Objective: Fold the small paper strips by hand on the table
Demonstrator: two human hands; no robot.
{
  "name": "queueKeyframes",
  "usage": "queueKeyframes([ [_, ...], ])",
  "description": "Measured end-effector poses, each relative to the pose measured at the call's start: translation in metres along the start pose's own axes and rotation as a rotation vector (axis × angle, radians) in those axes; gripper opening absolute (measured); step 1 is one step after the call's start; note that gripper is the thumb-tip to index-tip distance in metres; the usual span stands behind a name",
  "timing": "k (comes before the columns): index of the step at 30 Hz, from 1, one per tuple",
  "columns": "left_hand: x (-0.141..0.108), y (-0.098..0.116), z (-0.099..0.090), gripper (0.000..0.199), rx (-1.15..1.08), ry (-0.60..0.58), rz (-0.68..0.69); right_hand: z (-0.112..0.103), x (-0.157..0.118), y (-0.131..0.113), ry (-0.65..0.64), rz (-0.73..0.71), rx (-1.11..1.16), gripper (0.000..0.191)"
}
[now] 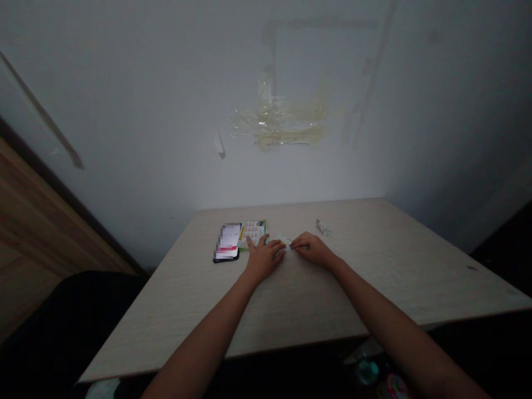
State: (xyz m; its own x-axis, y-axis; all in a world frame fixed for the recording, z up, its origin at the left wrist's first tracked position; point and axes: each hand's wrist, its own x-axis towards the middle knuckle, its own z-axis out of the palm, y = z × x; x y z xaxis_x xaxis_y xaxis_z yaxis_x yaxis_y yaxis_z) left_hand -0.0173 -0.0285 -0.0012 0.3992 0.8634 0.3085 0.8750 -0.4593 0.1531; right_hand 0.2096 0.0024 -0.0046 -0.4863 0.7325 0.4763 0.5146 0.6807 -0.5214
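Note:
A small whitish printed slip of paper [285,241] lies between my two hands on the table. My left hand [261,262] is palm down, its thumb and index finger close together at the slip's left end. Its other fingers spread over the lower edge of a colourful printed card [252,228] with rows of small pictures and a green border. My right hand [312,249] pinches the slip's right end, fingers bent together. The fingertips partly cover the slip.
A phone [228,243] with a lit, partly blurred screen lies left of the card. Behind my right hand is a crumpled scrap of paper [322,226]. The pale wooden table [374,266] meets a wall [166,138] bearing peeling tape [286,124]. Below the front edge sits a bottle-like object [368,372].

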Motion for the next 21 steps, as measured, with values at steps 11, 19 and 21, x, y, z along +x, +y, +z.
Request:
queueKeyframes([
  [11,0.0005,-0.0001,0.0024,0.031,-0.041,0.001,-0.005,-0.0007,-0.0008,0.0026,0.000,0.002,-0.036,0.020],
  [19,-0.0006,-0.0017,0.0049,0.037,0.047,0.035,-0.056,-0.0054,-0.0003,0.0006,-0.024,-0.030,-0.017,0.021],
  [21,-0.0005,-0.0019,0.0054,0.038,0.050,0.040,-0.053,-0.0042,-0.0001,0.0005,-0.018,-0.042,-0.025,0.022],
])
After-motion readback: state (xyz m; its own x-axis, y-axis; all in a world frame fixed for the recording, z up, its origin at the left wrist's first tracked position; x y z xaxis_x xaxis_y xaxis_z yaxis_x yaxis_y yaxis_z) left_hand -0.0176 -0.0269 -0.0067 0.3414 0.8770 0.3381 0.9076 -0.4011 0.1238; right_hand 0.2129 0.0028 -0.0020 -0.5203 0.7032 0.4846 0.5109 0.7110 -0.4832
